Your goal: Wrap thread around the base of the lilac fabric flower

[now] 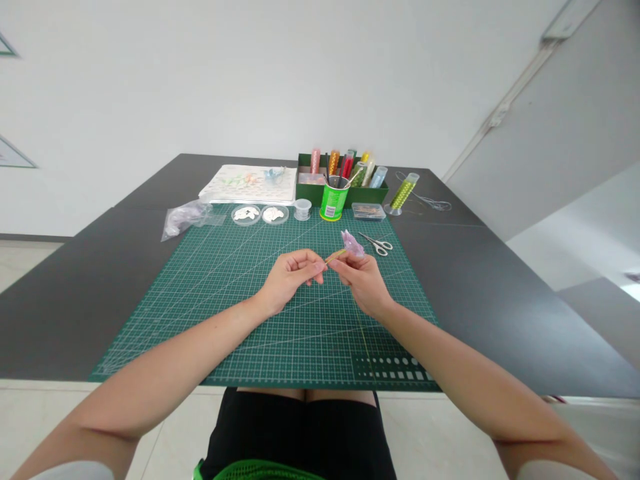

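Both hands meet above the middle of a green cutting mat [210,313]. My right hand [364,280] is closed around a small pale purple flower-like piece [353,243] on a thin yellowish stick [335,255]. My left hand [291,277] pinches the stick's free end with its fingertips. The stick runs between the two hands, tilted up to the right.
Scissors [377,244] lie just beyond my right hand. Farther back stand a green cup [333,200], a dark green box of bead tubes [340,175], two small dishes [260,214], a thread spool [302,209], a clear plastic bag [185,217], a white sheet [250,183] and a green tube [403,193].
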Tool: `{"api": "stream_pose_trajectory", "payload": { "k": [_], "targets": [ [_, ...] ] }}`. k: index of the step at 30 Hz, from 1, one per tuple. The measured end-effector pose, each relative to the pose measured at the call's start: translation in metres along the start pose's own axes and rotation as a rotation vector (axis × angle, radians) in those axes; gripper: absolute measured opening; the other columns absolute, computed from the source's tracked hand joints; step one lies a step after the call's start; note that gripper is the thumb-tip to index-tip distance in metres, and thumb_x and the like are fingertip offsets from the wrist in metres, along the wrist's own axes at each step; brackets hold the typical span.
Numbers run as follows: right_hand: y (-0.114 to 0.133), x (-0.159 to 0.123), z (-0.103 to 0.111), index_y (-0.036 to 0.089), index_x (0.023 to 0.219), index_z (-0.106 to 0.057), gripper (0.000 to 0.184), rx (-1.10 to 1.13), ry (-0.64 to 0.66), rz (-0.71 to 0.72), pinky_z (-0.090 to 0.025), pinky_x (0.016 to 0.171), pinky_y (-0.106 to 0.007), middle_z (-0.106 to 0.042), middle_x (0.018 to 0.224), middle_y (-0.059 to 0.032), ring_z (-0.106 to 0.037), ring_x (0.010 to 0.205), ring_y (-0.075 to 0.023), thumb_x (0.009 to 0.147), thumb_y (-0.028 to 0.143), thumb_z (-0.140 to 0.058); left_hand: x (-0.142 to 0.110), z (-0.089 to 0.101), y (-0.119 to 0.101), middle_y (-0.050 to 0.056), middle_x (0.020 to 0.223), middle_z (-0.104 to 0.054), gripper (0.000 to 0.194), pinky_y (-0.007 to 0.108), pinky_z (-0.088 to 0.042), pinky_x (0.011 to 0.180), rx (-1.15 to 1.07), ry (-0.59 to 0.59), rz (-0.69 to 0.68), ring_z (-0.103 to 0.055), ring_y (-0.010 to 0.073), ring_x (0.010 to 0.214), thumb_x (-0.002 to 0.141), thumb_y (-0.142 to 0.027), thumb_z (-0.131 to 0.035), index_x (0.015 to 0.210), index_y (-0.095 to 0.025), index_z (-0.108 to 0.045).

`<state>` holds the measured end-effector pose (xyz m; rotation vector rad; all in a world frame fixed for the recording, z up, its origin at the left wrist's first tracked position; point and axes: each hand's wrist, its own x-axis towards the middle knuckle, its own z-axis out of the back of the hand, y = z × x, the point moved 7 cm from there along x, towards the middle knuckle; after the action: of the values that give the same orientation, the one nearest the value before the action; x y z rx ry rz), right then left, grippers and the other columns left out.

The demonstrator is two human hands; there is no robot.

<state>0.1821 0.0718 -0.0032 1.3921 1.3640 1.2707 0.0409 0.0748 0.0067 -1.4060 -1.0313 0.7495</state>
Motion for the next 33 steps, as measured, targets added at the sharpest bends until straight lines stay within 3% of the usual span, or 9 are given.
{"api": "stream_pose_trajectory", "payload": {
  "k": [6, 12, 16, 22, 29, 33],
  "targets": [
    [-0.003, -0.001, 0.003, 0.020, 0.072, -0.072, 0.020, -0.033, -0.031, -0.030, -0.019, 0.048, -0.026, -0.049, 0.053, 0.0050, -0.030, 0.050, -0.0081, 0.073, 0.036, -0.084, 0.000, -0.004, 0.002, -0.001, 0.061, -0.063, 0.031, 0.025, -0.042, 0.057, 0.023, 0.065, 0.029, -0.054, 0.0110, 0.057, 0.079, -0.047, -0.078, 0.075, -0.018, -0.070],
    [0.004, -0.001, 0.001, 0.021, 0.066, -0.071, 0.018, -0.025, -0.033, -0.006, -0.030, 0.053, -0.027, -0.047, 0.053, 0.0059, -0.034, 0.052, -0.0086, 0.069, 0.033, -0.085, 0.000, -0.006, 0.002, -0.002, 0.059, -0.062, 0.030, 0.024, -0.041, 0.057, 0.023, 0.098, 0.042, -0.053, 0.0102, 0.056, 0.079, -0.045, -0.078, 0.072, -0.018, -0.067],
    [-0.001, 0.001, 0.002, 0.020, 0.067, -0.072, 0.016, -0.033, -0.021, -0.025, -0.025, 0.050, -0.027, -0.044, 0.051, 0.0066, -0.031, 0.050, -0.0082, 0.070, 0.032, -0.084, 0.000, -0.007, 0.002, -0.001, 0.060, -0.063, 0.031, 0.025, -0.043, 0.058, 0.046, 0.115, 0.050, -0.055, 0.0112, 0.057, 0.080, -0.046, -0.077, 0.073, -0.018, -0.067],
    [-0.007, 0.002, 0.003, 0.020, 0.070, -0.073, 0.020, -0.010, 0.026, -0.041, -0.017, 0.049, -0.027, -0.041, 0.052, 0.0070, -0.024, 0.050, -0.0070, 0.072, 0.036, -0.084, 0.001, -0.001, -0.008, 0.000, 0.063, -0.066, 0.030, 0.025, -0.042, 0.058, 0.070, 0.064, -0.047, -0.057, 0.0120, 0.060, 0.084, -0.046, -0.076, 0.079, -0.018, -0.067],
    [-0.002, 0.004, 0.004, 0.020, 0.069, -0.075, 0.025, -0.069, 0.042, 0.015, -0.021, 0.049, -0.027, -0.043, 0.049, 0.0069, -0.027, 0.049, -0.0071, 0.073, 0.042, -0.084, 0.007, 0.011, -0.011, -0.001, 0.062, -0.067, 0.029, 0.021, -0.040, 0.056, 0.094, -0.009, -0.088, -0.054, 0.0093, 0.056, 0.083, -0.043, -0.077, 0.079, -0.016, -0.067],
    [0.009, 0.000, 0.005, 0.020, 0.067, -0.076, 0.022, -0.224, -0.019, 0.127, -0.028, 0.052, -0.027, -0.051, 0.052, 0.0041, -0.035, 0.052, -0.0087, 0.074, 0.039, -0.082, 0.008, 0.013, -0.009, -0.002, 0.061, -0.067, 0.026, 0.021, -0.040, 0.056, 0.066, -0.030, -0.071, -0.054, 0.0088, 0.056, 0.083, -0.040, -0.077, 0.078, -0.016, -0.068]
  ]
}}
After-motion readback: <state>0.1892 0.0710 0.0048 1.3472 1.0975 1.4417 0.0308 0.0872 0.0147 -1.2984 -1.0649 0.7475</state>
